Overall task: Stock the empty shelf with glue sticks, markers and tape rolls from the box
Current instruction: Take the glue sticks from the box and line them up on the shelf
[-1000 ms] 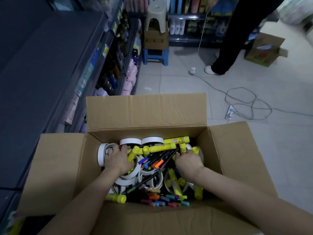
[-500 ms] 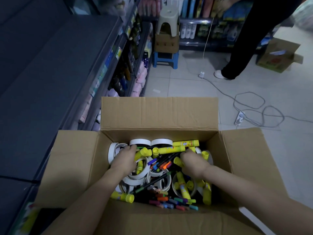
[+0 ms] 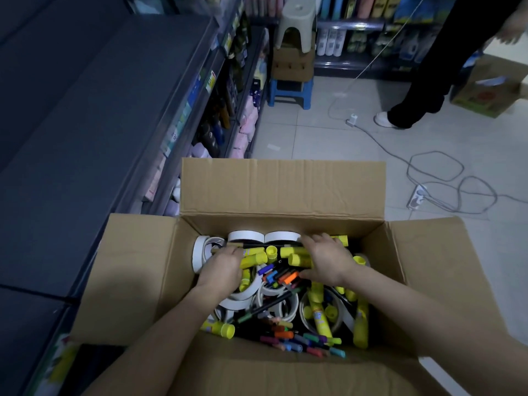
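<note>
Gripping glue sticks (image 3: pixel 297 252), the right hand (image 3: pixel 328 261) sits inside the box (image 3: pixel 283 192).

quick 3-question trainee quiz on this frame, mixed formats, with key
1. True or false: the left hand and the right hand are both inside the cardboard box.
2. Which items lie in a heap at the box's near edge? A. coloured markers B. scissors C. staplers
3. Fill in: the tape rolls standing against the box's far wall are ___ in colour.

Key: 1 true; 2 A; 3 white.
</note>
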{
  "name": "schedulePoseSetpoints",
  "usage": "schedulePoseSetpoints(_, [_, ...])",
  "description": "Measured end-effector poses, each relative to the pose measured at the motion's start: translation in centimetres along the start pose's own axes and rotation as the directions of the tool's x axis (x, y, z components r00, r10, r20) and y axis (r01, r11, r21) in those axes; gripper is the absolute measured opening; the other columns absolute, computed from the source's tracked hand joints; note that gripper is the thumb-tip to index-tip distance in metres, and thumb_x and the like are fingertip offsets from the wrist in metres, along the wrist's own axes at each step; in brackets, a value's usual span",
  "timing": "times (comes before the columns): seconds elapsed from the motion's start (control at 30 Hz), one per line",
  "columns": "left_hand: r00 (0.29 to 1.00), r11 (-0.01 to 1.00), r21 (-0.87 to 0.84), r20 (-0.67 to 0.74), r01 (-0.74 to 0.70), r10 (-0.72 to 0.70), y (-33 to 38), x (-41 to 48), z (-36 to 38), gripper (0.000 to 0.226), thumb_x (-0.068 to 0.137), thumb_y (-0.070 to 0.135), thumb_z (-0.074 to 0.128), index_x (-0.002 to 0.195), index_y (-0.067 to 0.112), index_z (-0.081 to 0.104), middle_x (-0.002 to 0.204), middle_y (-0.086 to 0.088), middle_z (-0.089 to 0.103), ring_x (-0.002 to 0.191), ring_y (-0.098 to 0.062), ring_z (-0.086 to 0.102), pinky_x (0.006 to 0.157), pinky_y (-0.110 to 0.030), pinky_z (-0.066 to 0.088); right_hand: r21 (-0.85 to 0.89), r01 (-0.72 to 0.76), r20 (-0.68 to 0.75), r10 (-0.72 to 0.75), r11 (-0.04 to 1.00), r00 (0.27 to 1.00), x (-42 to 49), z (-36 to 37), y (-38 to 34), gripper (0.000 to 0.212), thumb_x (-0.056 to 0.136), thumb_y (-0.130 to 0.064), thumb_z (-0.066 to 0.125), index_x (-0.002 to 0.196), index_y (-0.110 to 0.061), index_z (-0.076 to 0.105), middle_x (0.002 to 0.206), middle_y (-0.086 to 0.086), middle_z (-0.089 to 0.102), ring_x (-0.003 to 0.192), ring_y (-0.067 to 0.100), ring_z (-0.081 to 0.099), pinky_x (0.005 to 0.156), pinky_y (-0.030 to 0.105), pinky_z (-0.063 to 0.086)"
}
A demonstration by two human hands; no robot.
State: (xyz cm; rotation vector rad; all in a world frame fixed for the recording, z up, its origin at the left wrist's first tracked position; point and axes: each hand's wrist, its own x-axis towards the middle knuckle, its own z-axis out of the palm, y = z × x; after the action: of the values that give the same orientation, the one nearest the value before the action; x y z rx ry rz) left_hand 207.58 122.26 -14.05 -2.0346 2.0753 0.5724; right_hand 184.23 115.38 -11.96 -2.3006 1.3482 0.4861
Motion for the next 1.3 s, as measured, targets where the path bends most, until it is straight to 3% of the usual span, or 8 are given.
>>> schedulePoseSetpoints(0.3, [0.995, 0.972, 0.227, 0.05, 0.068, -0.082, 1.8, 1.2, -0.4, 0.027, 0.088, 0.0, 0.045, 0.113, 0.007, 0.052, 0.11, -0.014, 0.062, 0.102, -0.031, 0.057, 0.078, -0.034, 0.039, 0.094, 0.013, 0.006, -0.014, 0.995, 1.0, -0.7, 1.6, -1.6, 0.053, 0.079, -0.029, 0.068, 0.123, -0.009, 0.044, 0.118, 0.014, 0.054, 0.103, 0.033, 0.056, 0.073, 0.035, 0.046])
schedulePoseSetpoints(0.5, [0.966, 0.963, 0.07, -0.028, 0.26, -0.259, 0.3, 0.8, 1.3, 0.045, 0.087, 0.034, 0.063, 0.12, 0.009, 0.046, 0.11, -0.011, 0.062, 0.098, -0.027, 0.064, 0.074, -0.034, 0.051, 0.357, -0.083, -0.084, 0.12, 0.931, 0.989, -1.6, 1.2, -1.1, 0.031, 0.078, -0.025, 0.065, 0.099, -0.013, 0.045, 0.093, 0.01, 0.062, 0.085, 0.032, 0.059, 0.058, 0.031, 0.035])
schedulePoseSetpoints(0.63, [0.972, 0.975, 0.017, -0.083, 0.221, -0.219, -0.4, 1.2, 2.4, 0.04, 0.083, 0.028, 0.064, 0.117, 0.01, 0.055, 0.114, -0.01, 0.061, 0.108, -0.028, 0.056, 0.088, -0.035, 0.046, 0.654, -0.199, -0.019, 0.279, 0.73, 0.96, -1.8, 0.3, -0.9, 0.021, 0.077, -0.019, 0.069, 0.08, -0.014, 0.049, 0.063, -0.001, 0.049, 0.056, 0.018, 0.048, 0.045, 0.022, 0.033])
schedulePoseSetpoints(0.87, [0.996, 0.99, 0.128, -0.07, 0.061, -0.053, -1.1, 1.4, 2.3, 0.03, 0.069, 0.015, 0.075, 0.094, 0.006, 0.061, 0.094, -0.013, 0.062, 0.089, -0.031, 0.061, 0.073, -0.036, 0.05, 0.952, -0.303, 0.305, 0.198, -0.04, 0.932, -2.1, -0.9, -2.1, 0.011, 0.084, -0.004, 0.064, 0.094, -0.001, 0.06, 0.07, 0.009, 0.055, 0.059, 0.021, 0.055, 0.058, 0.029, 0.049])
schedulePoseSetpoints(0.97, [0.998, 0.977, 0.212, -0.057, -0.002, 0.015, -1.4, 1.1, 1.9, 0.052, 0.036, 0.016, 0.091, 0.076, 0.007, 0.059, 0.057, -0.008, 0.06, 0.05, -0.025, 0.059, 0.043, -0.027, 0.043, 0.943, -0.32, 0.331, 0.172, -0.086, 0.928, -1.9, -1.1, -2.4, 0.011, 0.084, -0.004, 0.064, 0.094, -0.002, 0.061, 0.072, 0.01, 0.055, 0.064, 0.024, 0.054, 0.064, 0.035, 0.047])
schedulePoseSetpoints(1.07, [0.988, 0.967, 0.249, -0.128, -0.053, 0.087, -1.9, 1.1, 1.0, 0.062, 0.021, 0.022, 0.092, 0.072, 0.008, 0.06, 0.047, -0.004, 0.055, 0.038, -0.022, 0.054, 0.041, -0.023, 0.038, 0.943, -0.316, 0.33, 0.16, -0.11, 0.93, -1.9, -1.4, -2.5, 0.009, 0.085, -0.002, 0.063, 0.094, -0.002, 0.06, 0.071, 0.009, 0.055, 0.064, 0.023, 0.054, 0.062, 0.033, 0.047])
schedulePoseSetpoints(1.2, [0.997, 0.997, 0.073, -0.072, -0.025, 0.03, -1.5, 0.5, -0.5, 0.039, 0.074, 0.03, 0.075, 0.101, 0.012, 0.054, 0.088, -0.008, 0.065, 0.079, -0.03, 0.063, 0.064, -0.036, 0.047, 0.942, -0.31, 0.331, 0.191, -0.129, 0.924, -2.2, -1.5, -2.0, 0.019, 0.085, -0.001, 0.063, 0.103, 0.004, 0.061, 0.081, 0.015, 0.057, 0.071, 0.025, 0.055, 0.063, 0.032, 0.049])
schedulePoseSetpoints(1.3, [0.991, 0.978, -0.161, -0.018, 0.129, -0.134, -0.3, -0.1, -1.7, 0.026, 0.085, 0.028, 0.063, 0.099, 0.011, 0.05, 0.094, -0.01, 0.062, 0.084, -0.031, 0.06, 0.063, -0.037, 0.045, 0.94, -0.309, 0.336, 0.228, -0.144, 0.914, -2.5, -1.4, -1.6, 0.024, 0.084, -0.003, 0.064, 0.107, 0.005, 0.06, 0.084, 0.016, 0.057, 0.073, 0.026, 0.056, 0.063, 0.033, 0.05])
